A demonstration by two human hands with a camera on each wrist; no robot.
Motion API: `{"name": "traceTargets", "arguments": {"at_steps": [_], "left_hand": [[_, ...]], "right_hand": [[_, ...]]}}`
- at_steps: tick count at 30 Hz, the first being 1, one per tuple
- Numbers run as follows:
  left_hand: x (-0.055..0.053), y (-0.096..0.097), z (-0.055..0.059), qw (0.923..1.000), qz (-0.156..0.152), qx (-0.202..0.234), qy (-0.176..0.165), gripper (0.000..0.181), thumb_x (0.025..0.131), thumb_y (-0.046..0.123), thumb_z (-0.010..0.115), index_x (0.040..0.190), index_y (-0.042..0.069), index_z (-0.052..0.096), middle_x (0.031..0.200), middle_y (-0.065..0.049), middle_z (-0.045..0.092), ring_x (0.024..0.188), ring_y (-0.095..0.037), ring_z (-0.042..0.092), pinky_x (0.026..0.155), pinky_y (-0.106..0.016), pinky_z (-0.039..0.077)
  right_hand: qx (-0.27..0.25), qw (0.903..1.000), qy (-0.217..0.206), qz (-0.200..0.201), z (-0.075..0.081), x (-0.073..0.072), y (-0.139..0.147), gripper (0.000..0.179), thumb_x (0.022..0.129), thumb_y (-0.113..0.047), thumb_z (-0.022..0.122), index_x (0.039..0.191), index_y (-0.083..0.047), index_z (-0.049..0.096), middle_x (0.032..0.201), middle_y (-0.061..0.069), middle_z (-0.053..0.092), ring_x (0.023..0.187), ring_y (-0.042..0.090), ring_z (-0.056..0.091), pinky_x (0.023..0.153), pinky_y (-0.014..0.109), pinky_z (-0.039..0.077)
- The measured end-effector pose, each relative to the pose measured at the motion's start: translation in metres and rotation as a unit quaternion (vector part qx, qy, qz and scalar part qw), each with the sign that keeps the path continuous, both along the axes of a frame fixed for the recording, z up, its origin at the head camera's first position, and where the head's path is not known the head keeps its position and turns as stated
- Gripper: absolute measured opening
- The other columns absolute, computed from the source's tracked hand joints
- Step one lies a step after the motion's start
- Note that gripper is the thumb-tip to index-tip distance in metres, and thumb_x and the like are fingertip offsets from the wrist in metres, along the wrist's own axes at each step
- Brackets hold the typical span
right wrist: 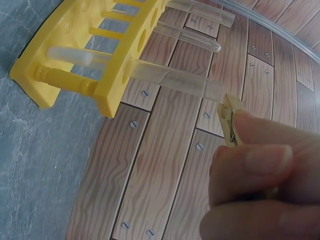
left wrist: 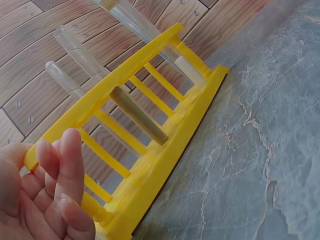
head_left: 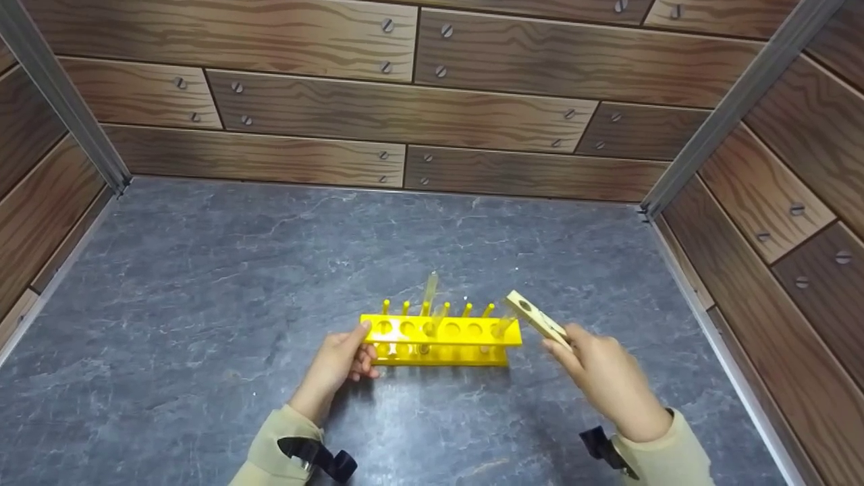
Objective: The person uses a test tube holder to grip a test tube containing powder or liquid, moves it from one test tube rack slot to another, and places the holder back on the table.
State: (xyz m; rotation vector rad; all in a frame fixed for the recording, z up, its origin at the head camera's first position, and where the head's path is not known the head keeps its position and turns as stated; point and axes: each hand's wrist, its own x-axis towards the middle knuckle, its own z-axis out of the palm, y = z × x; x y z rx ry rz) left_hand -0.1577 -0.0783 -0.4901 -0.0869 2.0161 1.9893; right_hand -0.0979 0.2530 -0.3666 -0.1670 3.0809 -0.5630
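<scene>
My left hand grips the left end of a yellow test tube rack, thumb on its top plate. My right hand holds a wooden test tube clamp by its rear part. The clamp's tip is right at the mouth of a clear test tube standing in the rack's rightmost hole, with white contents at its bottom. Near the middle stands another test tube with brownish contents. Behind it, a clear test tube sits upside down on a peg.
The rack stands on a grey marbled tabletop. Wood-patterned panels with metal corner posts enclose the back and sides. Several rack holes hold no tube, and a row of yellow pegs lines the rack's back.
</scene>
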Motion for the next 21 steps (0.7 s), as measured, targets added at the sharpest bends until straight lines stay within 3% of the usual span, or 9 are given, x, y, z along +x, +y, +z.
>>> {"name": "traceTargets", "arguments": {"at_steps": [10,21], "left_hand": [[0.0010,-0.0020,0.0007,0.9999,0.010,0.009,0.010,0.048,0.097,0.037,0.045,0.065,0.005,0.059,0.049,0.001,0.051,0.047,-0.013,0.061,0.042,-0.021,0.037],[0.0002,-0.0009,0.0027,0.9998,-0.004,0.018,0.003,0.047,0.100,0.030,0.042,0.066,0.003,0.059,0.049,0.001,0.051,0.047,-0.012,0.060,0.043,-0.022,0.038]], "right_hand": [[-0.001,1.0000,-0.003,-0.005,-0.0016,0.0011,0.0010,0.028,0.095,-0.035,0.053,0.085,-0.009,0.052,0.052,-0.004,0.035,0.041,0.007,0.026,0.036,0.019,0.023],[0.004,0.9997,0.020,-0.013,-0.0071,0.0019,0.0045,0.021,0.094,-0.026,0.057,0.089,-0.006,0.054,0.051,-0.003,0.037,0.040,0.009,0.029,0.036,0.020,0.025]]}}
